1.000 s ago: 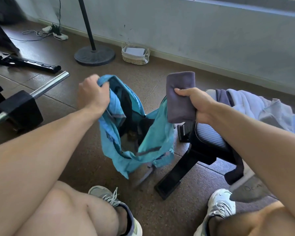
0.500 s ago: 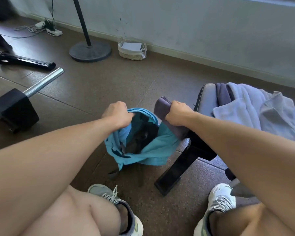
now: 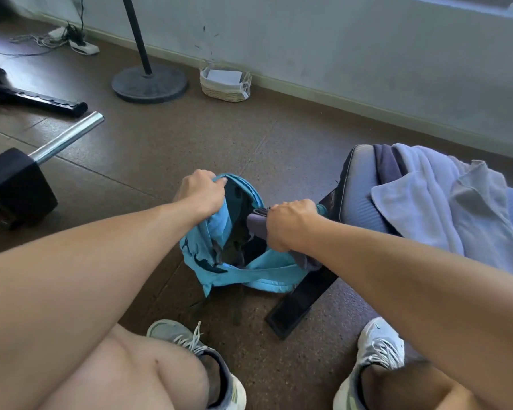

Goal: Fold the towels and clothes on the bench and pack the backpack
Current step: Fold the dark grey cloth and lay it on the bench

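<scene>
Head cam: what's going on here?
A person is packing a blue backpack that sits on the floor. The left hand holds its opening wide by the rim, while the right hand grips a folded dark grey towel at the mouth of the bag. More towels and clothes lie unfolded on the bench, not yet packed.

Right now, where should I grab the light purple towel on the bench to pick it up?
Probably pinch the light purple towel at its near left corner, coming from the backpack side. That corner lies flat on the bench pad, away from the grey cloth lying beside it.
</scene>
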